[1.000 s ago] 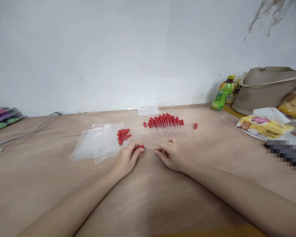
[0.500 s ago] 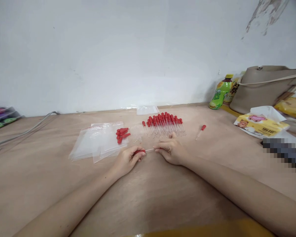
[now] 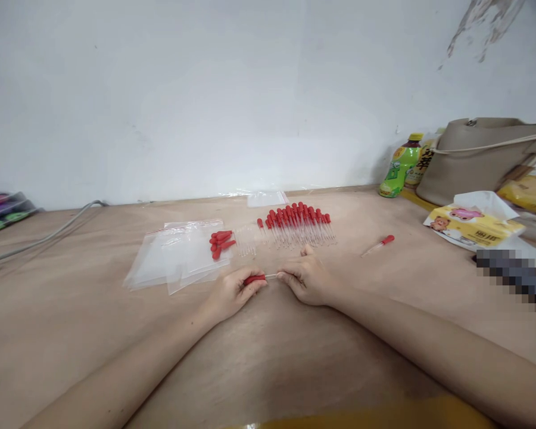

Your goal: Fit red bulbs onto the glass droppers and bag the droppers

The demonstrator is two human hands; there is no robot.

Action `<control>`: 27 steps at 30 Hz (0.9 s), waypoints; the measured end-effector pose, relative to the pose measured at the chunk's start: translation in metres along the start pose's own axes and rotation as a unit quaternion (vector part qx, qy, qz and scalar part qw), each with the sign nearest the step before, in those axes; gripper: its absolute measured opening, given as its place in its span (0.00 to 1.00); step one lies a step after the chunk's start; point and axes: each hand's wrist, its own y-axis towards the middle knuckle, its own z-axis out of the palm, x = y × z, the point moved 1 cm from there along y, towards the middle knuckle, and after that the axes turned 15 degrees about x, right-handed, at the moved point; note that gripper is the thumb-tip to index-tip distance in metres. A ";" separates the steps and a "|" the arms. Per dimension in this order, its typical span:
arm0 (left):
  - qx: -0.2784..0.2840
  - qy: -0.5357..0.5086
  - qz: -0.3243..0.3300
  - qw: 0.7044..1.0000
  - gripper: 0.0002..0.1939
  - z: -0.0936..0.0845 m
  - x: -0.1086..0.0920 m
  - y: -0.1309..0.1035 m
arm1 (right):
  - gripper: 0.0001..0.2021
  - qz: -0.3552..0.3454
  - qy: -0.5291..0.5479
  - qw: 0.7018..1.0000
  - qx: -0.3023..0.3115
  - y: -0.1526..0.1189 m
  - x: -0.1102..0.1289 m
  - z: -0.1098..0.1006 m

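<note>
Pinching a red bulb point(image 3: 255, 278) in my left hand point(image 3: 236, 293), I held the clear tube point(image 3: 271, 276) meeting it in my right hand point(image 3: 308, 277), near the red-topped droppers point(image 3: 295, 215); fitting bulb to tube seemed the step, calling for straight, gentle pressure.

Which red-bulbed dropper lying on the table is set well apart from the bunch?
The single dropper out to the right of the right hand, between the bunch and the yellow packet; the others on the table lie close together beyond that hand.
</note>
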 end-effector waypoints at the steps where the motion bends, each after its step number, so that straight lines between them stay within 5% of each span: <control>1: 0.000 0.005 0.002 1.000 0.10 0.000 0.000 0.000 | 0.12 0.000 0.005 1.000 0.006 0.000 0.000 0.000; 12: -0.017 0.091 0.052 0.994 0.08 -0.002 -0.006 0.001 | 0.16 0.028 0.056 0.996 0.070 0.003 0.001 0.002; 18: -0.004 0.023 0.021 1.000 0.09 -0.004 -0.001 0.002 | 0.18 0.036 0.038 0.995 0.084 0.006 0.007 0.000; 23: -0.016 -0.021 0.015 1.000 0.10 -0.009 0.003 0.005 | 0.11 0.059 -0.026 0.991 0.115 -0.003 -0.008 -0.047; 27: -0.007 -0.038 0.002 0.999 0.09 -0.012 0.003 0.007 | 0.18 0.273 -0.065 0.920 0.272 -0.040 -0.062 -0.095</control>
